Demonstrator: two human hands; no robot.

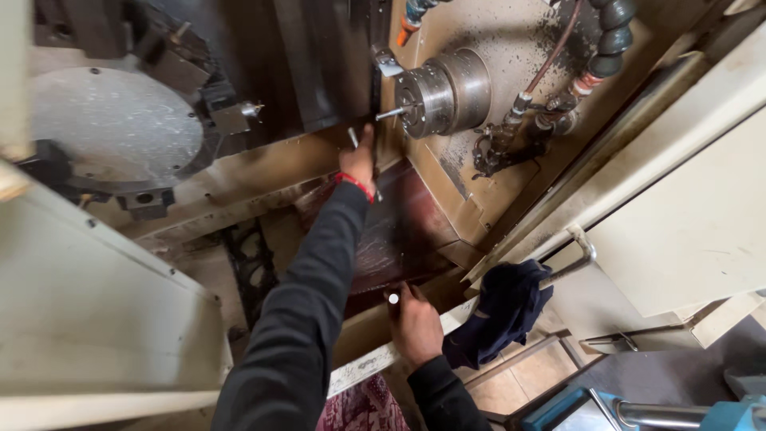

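Reaching into the lathe, my left hand (361, 160) clamps a short grey metal rod (353, 136) below the chuck (441, 93). My right hand (415, 323) pinches a small shiny rod (392, 298) at the sill's edge.

Left hand (359, 164), upper centre of frame: fingers hidden behind small metal pin (353, 137), grip not clear. Right hand (415, 323), lower centre: thumb covers most of short rod (393, 298), only bright round end visible. Both sleeves cut off by bottom edge. Grey round turret plate (112, 128), upper left: part hidden behind cream panel (88, 319). Blue machine part (638, 411), lower right corner, cut off by edge. Coolant hoses (610, 32), top right, cut off at top.
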